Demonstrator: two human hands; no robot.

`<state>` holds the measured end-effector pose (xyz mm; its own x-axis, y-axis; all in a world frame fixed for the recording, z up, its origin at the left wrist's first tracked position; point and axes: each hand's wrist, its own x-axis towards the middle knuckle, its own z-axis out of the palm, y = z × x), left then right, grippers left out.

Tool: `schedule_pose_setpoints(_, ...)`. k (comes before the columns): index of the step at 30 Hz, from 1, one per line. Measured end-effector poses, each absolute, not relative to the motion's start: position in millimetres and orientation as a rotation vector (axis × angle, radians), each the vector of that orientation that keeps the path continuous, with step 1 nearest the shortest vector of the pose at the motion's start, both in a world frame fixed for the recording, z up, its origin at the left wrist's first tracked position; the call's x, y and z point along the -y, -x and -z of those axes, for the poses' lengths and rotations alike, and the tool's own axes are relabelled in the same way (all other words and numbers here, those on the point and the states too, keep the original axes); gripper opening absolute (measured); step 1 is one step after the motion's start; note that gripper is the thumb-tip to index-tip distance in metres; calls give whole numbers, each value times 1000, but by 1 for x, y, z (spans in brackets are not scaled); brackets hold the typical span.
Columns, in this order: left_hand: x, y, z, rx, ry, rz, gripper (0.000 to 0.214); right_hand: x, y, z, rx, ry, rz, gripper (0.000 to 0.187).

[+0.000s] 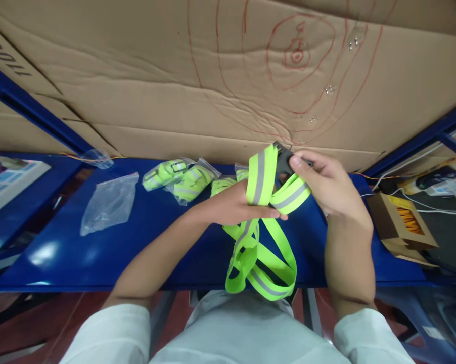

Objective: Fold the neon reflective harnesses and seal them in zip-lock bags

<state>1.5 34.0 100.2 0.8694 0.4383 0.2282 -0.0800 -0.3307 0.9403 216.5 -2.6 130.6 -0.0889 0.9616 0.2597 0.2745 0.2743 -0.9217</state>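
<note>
A neon yellow strap with a grey reflective stripe (261, 177) is wound over my left hand (235, 205), whose fingers lie flat and together under the band. My right hand (326, 184) pinches the strap's black plastic buckle (284, 157) between thumb and fingers at the top of the loop. The rest of the strap (264, 263) hangs in loose loops down past the front edge of the blue table (137, 242).
Folded neon straps in clear bags (180, 179) lie at the back of the table. An empty clear plastic bag (108, 205) lies to the left. Brown cardboard (213, 76) stands behind. A small open cardboard box (400, 222) and white cables (421, 194) sit at the right.
</note>
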Motion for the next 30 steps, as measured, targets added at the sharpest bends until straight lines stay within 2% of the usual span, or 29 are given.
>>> schedule_pose_setpoints(4,-32,1,-105,-323,-1821,-474,19,-4,-215,-129,1409,1068,-1238,38)
schedule_pose_setpoints(7,-34,0,-104,-383,-1732,-424,22,-6,-212,-127,1352,1033,-1294,41)
schedule_pose_setpoints(10,-34,2,-104,-350,-1884,-498,22,-8,-208,-124,1416,1028,-1304,46)
schedule_pose_setpoints(12,-33,4,-105,-371,-2015,-602,22,-8,-205,-121,1521,1062,-1137,44)
schedule_pose_setpoints(15,-35,8,-106,-444,-2035,-644,25,-5,-201,-121,1695,1105,-657,31)
schedule_pose_setpoints(17,-39,11,-106,-509,-1990,-623,28,0,-198,-124,1854,1053,-493,39)
schedule_pose_setpoints(20,-44,13,-105,-608,-1976,-643,27,8,-192,-125,2152,962,-501,53)
schedule_pose_setpoints(22,-46,13,-103,-613,-2020,-651,25,8,-188,-123,2215,982,-469,70)
schedule_pose_setpoints(23,-46,12,-102,-609,-2039,-638,25,7,-186,-121,2195,1003,-452,72)
schedule_pose_setpoints(28,-45,8,-100,-564,-1930,-473,24,-6,-184,-114,2130,1035,-508,43)
schedule_pose_setpoints(30,-47,6,-100,-529,-1799,-433,25,-9,-186,-113,2095,1091,-492,38)
